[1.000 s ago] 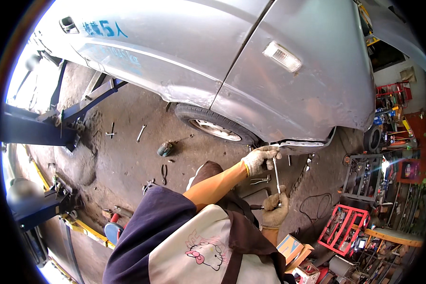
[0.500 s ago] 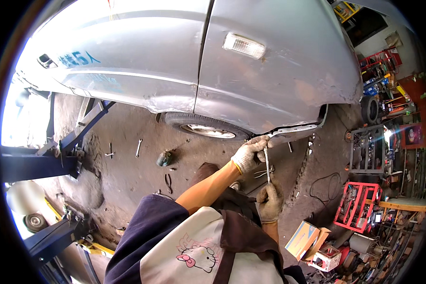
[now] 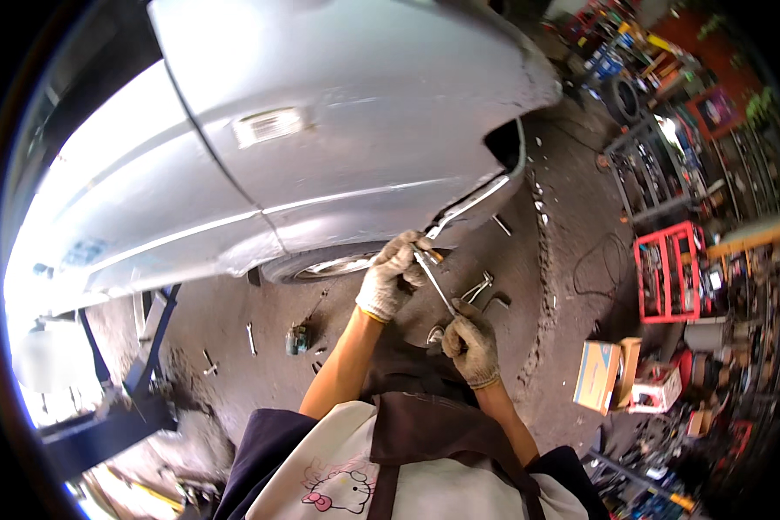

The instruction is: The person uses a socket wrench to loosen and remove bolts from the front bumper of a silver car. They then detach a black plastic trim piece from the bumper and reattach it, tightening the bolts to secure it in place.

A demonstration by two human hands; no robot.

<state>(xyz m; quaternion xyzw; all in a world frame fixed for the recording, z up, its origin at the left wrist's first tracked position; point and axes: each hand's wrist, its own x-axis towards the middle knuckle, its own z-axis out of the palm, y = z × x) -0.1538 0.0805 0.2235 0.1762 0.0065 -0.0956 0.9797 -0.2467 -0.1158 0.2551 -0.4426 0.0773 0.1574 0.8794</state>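
Head | left fingers (image 3: 399,250), right fingers (image 3: 468,324): knit-gloved, curled round slim metal tool (image 3: 437,283) | smooth silver panel (image 3: 355,165)

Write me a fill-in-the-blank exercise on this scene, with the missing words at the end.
1. The left hand and right hand both wear ____.
2. The slim metal tool has its lower end in the picture at the ____ hand.
3. In the picture, the wrench on the floor lies to the ____ of the green tool.

Missing words: gloves; right; left.
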